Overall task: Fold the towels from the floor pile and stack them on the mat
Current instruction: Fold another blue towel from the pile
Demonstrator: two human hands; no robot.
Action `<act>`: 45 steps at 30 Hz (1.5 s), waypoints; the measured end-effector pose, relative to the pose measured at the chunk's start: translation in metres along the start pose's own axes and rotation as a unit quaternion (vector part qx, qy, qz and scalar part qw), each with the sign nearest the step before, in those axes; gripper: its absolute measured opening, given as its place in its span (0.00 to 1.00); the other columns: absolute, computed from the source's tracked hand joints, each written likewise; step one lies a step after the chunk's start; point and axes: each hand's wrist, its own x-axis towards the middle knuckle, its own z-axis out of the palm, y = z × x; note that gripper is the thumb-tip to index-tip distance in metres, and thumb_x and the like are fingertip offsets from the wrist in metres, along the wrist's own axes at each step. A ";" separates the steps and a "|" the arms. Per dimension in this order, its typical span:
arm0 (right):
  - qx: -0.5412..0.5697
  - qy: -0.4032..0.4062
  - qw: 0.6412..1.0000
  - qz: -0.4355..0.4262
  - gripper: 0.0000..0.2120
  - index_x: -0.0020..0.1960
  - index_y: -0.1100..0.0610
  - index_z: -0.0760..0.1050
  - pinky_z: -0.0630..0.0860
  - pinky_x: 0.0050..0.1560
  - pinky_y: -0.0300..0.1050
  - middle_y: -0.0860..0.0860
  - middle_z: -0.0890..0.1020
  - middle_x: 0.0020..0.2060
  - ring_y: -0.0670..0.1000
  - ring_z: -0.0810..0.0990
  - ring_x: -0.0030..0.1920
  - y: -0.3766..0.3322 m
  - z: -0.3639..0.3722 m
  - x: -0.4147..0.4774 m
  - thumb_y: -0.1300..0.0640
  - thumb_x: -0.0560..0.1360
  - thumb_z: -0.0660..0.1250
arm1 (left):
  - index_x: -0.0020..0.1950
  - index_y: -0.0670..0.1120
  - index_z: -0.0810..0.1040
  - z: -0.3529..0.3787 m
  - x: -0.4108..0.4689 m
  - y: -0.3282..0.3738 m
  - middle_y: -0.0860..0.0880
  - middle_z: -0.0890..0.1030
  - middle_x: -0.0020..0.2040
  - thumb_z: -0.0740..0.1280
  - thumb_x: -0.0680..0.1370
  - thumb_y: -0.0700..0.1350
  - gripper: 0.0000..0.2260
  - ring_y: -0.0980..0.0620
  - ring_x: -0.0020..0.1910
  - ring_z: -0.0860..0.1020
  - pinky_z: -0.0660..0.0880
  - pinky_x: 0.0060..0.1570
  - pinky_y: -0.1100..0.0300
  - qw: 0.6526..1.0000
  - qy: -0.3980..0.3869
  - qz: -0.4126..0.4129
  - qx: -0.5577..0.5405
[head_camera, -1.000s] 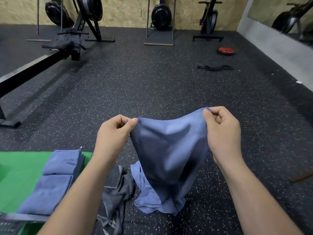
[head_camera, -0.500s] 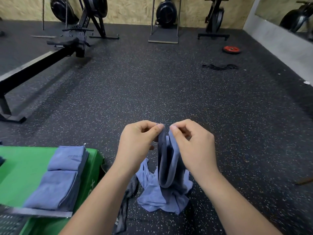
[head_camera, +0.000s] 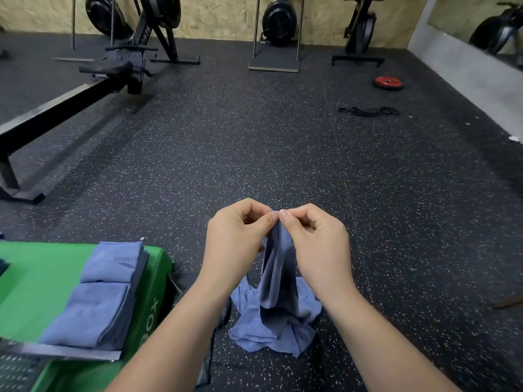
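A blue towel [head_camera: 278,281] hangs doubled lengthwise from both my hands, its lower end bunched on the floor. My left hand [head_camera: 236,247] and my right hand [head_camera: 314,247] pinch its top corners together, fingertips touching. Left of me lies the green mat [head_camera: 36,284], a thick pad with two folded blue towels [head_camera: 104,295] on it, one behind the other. A grey towel [head_camera: 210,349] lies on the floor between the mat and my left forearm, mostly hidden.
A rowing machine [head_camera: 85,91] stretches across the left floor. More black gym machines stand at the back wall. A red weight plate [head_camera: 388,82] and a black band [head_camera: 368,111] lie far right. Speckled rubber floor spreads ahead.
My hands came together from about a towel's width apart, bringing the two top corners to meet. The towel went from spread open to folded in half and hanging narrow.
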 end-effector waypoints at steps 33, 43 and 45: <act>-0.195 -0.214 0.956 -0.050 0.07 0.43 0.49 0.72 0.70 0.52 0.50 0.44 0.80 0.44 0.43 0.76 0.47 -0.010 -0.030 0.015 0.51 0.74 0.71 | 0.50 0.52 0.82 -0.014 0.005 0.004 0.48 0.84 0.46 0.69 0.82 0.41 0.06 0.53 0.43 0.78 0.76 0.49 0.50 0.992 -0.073 0.101 -0.019; -0.177 -0.181 0.965 -0.069 0.04 0.49 0.48 0.77 0.80 0.49 0.51 0.44 0.84 0.40 0.48 0.81 0.43 -0.001 -0.042 0.024 0.52 0.82 0.71 | 0.49 0.53 0.80 -0.037 0.022 -0.003 0.55 0.80 0.42 0.68 0.83 0.40 0.08 0.54 0.40 0.74 0.71 0.45 0.52 0.993 0.011 0.106 -0.049; -0.157 -0.143 0.975 -0.068 0.05 0.48 0.48 0.79 0.78 0.45 0.46 0.43 0.84 0.39 0.45 0.80 0.40 0.001 -0.045 0.028 0.52 0.82 0.72 | 0.48 0.53 0.80 -0.041 0.025 -0.005 0.57 0.80 0.42 0.68 0.84 0.39 0.09 0.54 0.40 0.74 0.72 0.46 0.51 0.993 0.028 0.105 -0.047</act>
